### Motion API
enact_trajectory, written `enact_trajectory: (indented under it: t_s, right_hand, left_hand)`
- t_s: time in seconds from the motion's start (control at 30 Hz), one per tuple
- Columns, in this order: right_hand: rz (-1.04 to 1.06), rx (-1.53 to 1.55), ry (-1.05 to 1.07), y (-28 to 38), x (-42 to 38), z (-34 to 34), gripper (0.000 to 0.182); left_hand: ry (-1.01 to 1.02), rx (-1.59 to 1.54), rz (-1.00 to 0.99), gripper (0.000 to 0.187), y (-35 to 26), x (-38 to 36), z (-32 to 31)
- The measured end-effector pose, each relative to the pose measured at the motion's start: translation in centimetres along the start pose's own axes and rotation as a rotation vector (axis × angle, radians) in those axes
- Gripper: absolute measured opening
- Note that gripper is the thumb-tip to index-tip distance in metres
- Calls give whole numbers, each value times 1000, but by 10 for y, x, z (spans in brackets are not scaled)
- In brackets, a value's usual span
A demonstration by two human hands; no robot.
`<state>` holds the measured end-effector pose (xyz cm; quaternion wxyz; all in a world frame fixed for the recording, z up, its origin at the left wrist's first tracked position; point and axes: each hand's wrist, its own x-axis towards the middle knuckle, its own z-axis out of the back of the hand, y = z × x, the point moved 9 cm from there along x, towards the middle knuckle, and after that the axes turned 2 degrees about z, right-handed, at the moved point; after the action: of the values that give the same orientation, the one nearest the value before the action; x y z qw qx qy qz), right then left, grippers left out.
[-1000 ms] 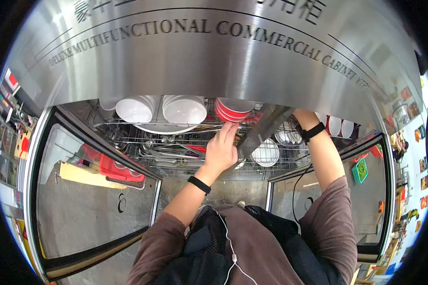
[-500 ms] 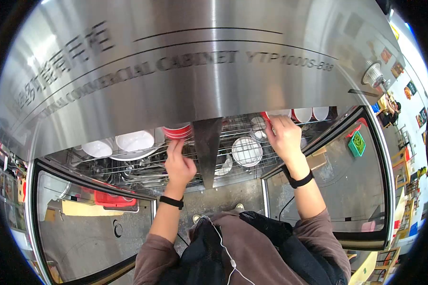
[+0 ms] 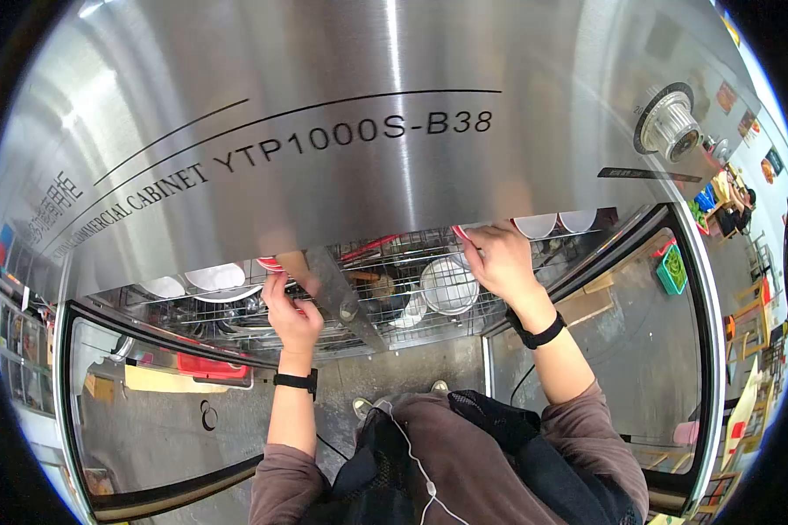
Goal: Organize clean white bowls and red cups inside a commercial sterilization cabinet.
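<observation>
My left hand (image 3: 293,317) reaches under the steel cabinet's top panel, its fingertips against red-rimmed bowls (image 3: 270,263) on the upper wire rack. Its fingers point upward and the thumb stands apart. Most of those bowls are hidden behind the panel. My right hand (image 3: 506,262) is closed at the edge of a red bowl (image 3: 460,232), which shows only as a sliver. Just right of this hand, white bowls (image 3: 535,227) stand in a row on the same rack. To the left of my left hand sit other white bowls (image 3: 216,277).
The steel cabinet panel (image 3: 350,184) overhangs the rack, with a dial (image 3: 671,125) at right. A lower wire rack holds a round white dish (image 3: 449,286). Glass doors stand open at both sides. A green basket (image 3: 671,269) and a person (image 3: 742,206) are at far right.
My head view has turned, shifting the panel lettering leftward. My left hand appears farther left, with less of the red bowls showing. My right hand stays at the red bowl, slightly left.
</observation>
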<state>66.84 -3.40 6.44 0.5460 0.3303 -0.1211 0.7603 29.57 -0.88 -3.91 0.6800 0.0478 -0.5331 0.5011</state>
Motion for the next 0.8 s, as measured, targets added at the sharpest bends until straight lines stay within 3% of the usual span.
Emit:
enact_trajectory:
  t_s: [0.23,0.37,0.4,0.7,0.73,0.8]
  right_hand:
    - [-30,-7,215,-16,1,-24,40]
    - [-118,89,411,-30,9,-36,61]
    - [-98,65,370,-28,11,-36,63]
    - [-274,6,240,-41,10,-52,30]
    - [-109,13,34,-24,17,-36,24]
    - [-247,4,28,-12,21,-21,23]
  left_hand:
    - [15,-7,115,64,0,-1,-1]
    - [5,49,26,63,-9,2,2]
    - [12,44,23,63,-9,2,2]
    - [69,-21,-53,67,-5,5,5]
    - [78,-18,-73,68,-4,5,5]
    - [101,-41,-74,69,-3,7,8]
